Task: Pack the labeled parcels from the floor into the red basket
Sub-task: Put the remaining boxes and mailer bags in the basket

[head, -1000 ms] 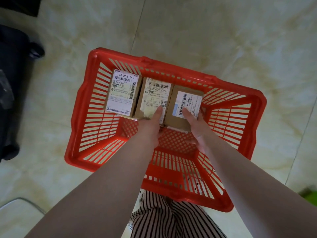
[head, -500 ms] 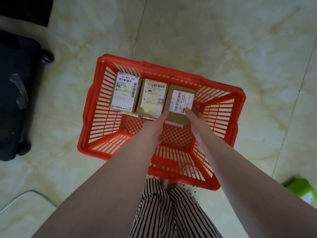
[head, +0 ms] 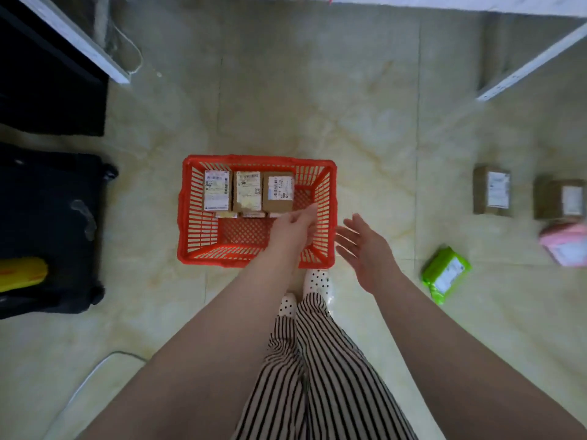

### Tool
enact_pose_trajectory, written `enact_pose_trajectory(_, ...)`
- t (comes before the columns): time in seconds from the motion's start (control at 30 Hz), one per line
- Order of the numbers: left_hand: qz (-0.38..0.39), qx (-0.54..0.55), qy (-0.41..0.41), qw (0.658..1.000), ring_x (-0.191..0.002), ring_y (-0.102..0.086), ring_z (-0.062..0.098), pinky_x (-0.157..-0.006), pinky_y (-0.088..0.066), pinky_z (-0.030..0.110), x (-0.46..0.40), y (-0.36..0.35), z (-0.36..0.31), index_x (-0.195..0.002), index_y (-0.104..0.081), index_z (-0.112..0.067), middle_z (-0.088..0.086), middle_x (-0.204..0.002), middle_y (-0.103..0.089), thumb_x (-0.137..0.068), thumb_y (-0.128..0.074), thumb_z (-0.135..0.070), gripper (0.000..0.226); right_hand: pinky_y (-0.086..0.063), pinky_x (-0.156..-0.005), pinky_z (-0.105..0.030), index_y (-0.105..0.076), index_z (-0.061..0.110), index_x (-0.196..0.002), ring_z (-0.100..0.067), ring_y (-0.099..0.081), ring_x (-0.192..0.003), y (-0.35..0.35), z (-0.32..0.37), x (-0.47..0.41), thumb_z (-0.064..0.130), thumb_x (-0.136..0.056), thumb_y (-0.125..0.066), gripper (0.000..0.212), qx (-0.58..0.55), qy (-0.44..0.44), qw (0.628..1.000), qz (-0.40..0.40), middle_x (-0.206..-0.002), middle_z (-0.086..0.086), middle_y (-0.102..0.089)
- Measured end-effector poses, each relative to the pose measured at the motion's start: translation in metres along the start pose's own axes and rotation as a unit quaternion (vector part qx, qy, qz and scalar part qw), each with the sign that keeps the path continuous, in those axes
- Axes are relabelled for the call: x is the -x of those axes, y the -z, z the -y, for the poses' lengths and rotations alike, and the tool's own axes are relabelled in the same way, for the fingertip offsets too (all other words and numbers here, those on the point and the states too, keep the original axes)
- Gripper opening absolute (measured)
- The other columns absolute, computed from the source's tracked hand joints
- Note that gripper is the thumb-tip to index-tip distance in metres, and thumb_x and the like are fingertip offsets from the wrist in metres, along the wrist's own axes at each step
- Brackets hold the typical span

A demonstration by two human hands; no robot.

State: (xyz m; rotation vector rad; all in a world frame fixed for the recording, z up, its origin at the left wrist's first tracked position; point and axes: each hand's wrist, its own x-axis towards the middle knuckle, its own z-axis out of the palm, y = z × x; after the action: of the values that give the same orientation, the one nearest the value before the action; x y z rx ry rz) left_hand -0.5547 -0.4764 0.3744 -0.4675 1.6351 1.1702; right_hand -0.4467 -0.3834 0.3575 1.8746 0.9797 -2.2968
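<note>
The red basket (head: 259, 214) sits on the pale tiled floor (head: 365, 128), just ahead of the person's polka-dot slippers (head: 314, 279). Three labeled parcels stand side by side along its far wall: a left parcel (head: 217, 190) and a middle parcel (head: 248, 191), both mostly covered by white labels, and a right parcel (head: 278, 192) of brown cardboard with a smaller label. More parcel edges show beneath them (how many cannot be told). The near half of the basket floor is bare mesh.

The left hand (head: 293, 225) hangs over the basket's near right corner, fingers loosely extended and holding nothing; its fingertips come close to the lower right corner of the right parcel without touching it. The right hand (head: 365, 249) is outside the basket, just beside its right wall, spread open with the palm turned inward and empty.

The parcels still on the floor lie well to the right of both hands. A green parcel (head: 446, 274) with a white label is nearest to the right hand, beyond the tile seam. Farther off, near the right edge of the floor in view, lie two brown boxes, one (head: 491, 194) beside the other (head: 560, 200), and below them a pink parcel (head: 567, 247), blurred.

A black suitcase (head: 47, 230) stands on the floor left of the basket.
</note>
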Motion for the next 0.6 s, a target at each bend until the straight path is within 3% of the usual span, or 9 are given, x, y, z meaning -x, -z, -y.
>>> enact_pose_trajectory(0.13, 0.045, -0.085, -0.038, 0.995, -0.102, -0.068, 0.021, -0.094, -0.054, 0.037, 0.086, -0.027, -0.008, -0.108, -0.067, -0.012, 0.003, -0.106, -0.073, -0.088, -0.065, -0.041, 0.036, -0.052, -0.082, -0.031, -0.063, 0.013, -0.108, -0.019, -0.066, -0.101, 0.058, 0.016, 0.093, 0.039, -0.095, -0.056, 0.03, -0.067, 0.037, 0.997, -0.02, -0.112, -0.008, -0.069)
enact_pose_trajectory(0.23, 0.083, -0.129, -0.062, 0.986, -0.105, -0.067, 0.018, -0.099, -0.052, 0.036, 0.124, -0.042, -0.005, -0.109, -0.066, -0.01, 0.003, -0.11, -0.072, -0.09, -0.064, -0.037, 0.034, -0.051, -0.084, -0.03, -0.063, 0.015, -0.106, -0.018, -0.066, -0.097, 0.099, 0.018, 0.144, 0.039, -0.096, -0.054, 0.028, -0.123, 0.059, 0.99, -0.037, -0.106, -0.006, -0.07)
enact_pose_trajectory(0.3, 0.088, -0.136, -0.069, 0.984, -0.093, -0.065, 0.014, -0.09, -0.052, 0.031, 0.142, -0.052, 0.001, -0.114, -0.064, -0.006, 0.002, -0.103, -0.07, -0.091, -0.063, -0.032, 0.035, -0.051, -0.084, -0.029, -0.062, 0.014, -0.105, -0.018, -0.066, -0.096, 0.127, 0.012, 0.168, 0.039, -0.096, -0.054, 0.027, -0.165, 0.061, 0.983, -0.056, -0.104, -0.005, -0.07)
enact_pose_trajectory(0.4, 0.085, -0.13, -0.061, 0.986, -0.068, -0.056, 0.009, -0.058, -0.046, 0.02, 0.159, -0.081, 0.013, -0.101, -0.065, -0.009, 0.002, -0.084, -0.063, -0.091, -0.065, -0.024, 0.018, -0.051, -0.083, -0.028, -0.061, 0.012, -0.108, -0.018, -0.065, -0.092, 0.17, -0.001, 0.186, 0.036, -0.096, -0.055, 0.028, -0.222, 0.056, 0.969, -0.089, -0.104, -0.007, -0.068)
enact_pose_trajectory(0.47, 0.098, -0.145, -0.048, 0.983, -0.075, -0.059, 0.01, -0.062, -0.045, 0.02, 0.168, -0.109, 0.026, -0.092, -0.063, -0.016, 0.003, -0.091, -0.065, -0.091, -0.064, -0.022, 0.006, -0.051, -0.086, -0.029, -0.06, 0.011, -0.111, -0.018, -0.065, -0.092, 0.198, -0.006, 0.195, 0.035, -0.095, -0.056, 0.029, -0.246, 0.052, 0.962, -0.107, -0.104, -0.008, -0.068)
enact_pose_trajectory(0.6, 0.141, -0.19, -0.036, 0.971, -0.083, -0.06, 0.01, -0.076, -0.048, 0.024, 0.193, -0.187, 0.052, -0.087, -0.062, -0.022, -0.002, -0.093, -0.066, -0.091, -0.064, -0.025, 0.006, -0.05, -0.09, -0.031, -0.06, 0.011, -0.112, -0.019, -0.065, -0.092, 0.26, -0.007, 0.205, 0.035, -0.094, -0.057, 0.03, -0.296, 0.045, 0.946, -0.121, -0.104, -0.009, -0.068)
